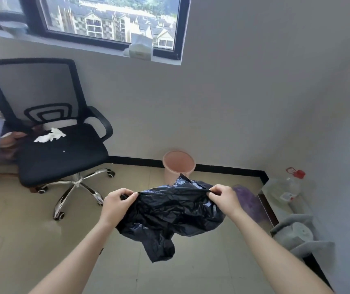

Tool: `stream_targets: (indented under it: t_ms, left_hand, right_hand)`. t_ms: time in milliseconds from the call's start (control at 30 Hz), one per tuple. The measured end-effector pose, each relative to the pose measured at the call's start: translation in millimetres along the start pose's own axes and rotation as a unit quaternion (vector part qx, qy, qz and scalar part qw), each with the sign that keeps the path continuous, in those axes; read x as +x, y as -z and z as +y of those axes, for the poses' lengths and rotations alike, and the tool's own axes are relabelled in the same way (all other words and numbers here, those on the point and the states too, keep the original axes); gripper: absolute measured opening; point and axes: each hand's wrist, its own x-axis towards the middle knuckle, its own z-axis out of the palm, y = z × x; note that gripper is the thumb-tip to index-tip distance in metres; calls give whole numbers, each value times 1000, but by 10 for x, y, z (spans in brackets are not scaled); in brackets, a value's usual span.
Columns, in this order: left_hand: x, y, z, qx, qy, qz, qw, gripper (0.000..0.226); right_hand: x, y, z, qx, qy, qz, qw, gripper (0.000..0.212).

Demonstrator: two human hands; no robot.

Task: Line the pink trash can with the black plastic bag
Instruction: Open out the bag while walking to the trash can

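A pink trash can (178, 165) stands upright on the floor against the far wall, its inside bare. In front of it, in the air, hangs a crumpled black plastic bag (169, 213). My left hand (117, 203) pinches the bag's top edge on the left. My right hand (223, 197) pinches the same edge on the right, and the edge is stretched taut between them. The rest of the bag droops below my hands and covers the can's lower front.
A black office chair (61, 153) on a chrome wheeled base stands to the left, with white tissue (50, 135) on its seat. At the right wall lie a purple bag (249, 201), a clear water jug (284, 187) and grey cloth (297, 234). A tissue box (141, 48) sits on the windowsill.
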Motion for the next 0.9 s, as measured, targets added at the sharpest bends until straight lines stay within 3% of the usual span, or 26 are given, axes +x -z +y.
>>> stream_targets:
  t_ms: [100,367,600,900]
  left_hand:
    - [534,-148,161,1,-9,-24,1000,11]
    - [1283,-999,249,11,25,-98,995,21]
    - [1923,-1734,600,40,41,-84,995,16]
    - [2227,-2179,474,84,139,-46,986,13]
  right_hand:
    - [329,30,-3,5,-20,26,999,4]
    - [1047,195,503,-20,-92,33,995,9]
    - [1988,504,934,4,-91,9,996,12]
    - [2885,376,1290,14,-94,-91,991,16]
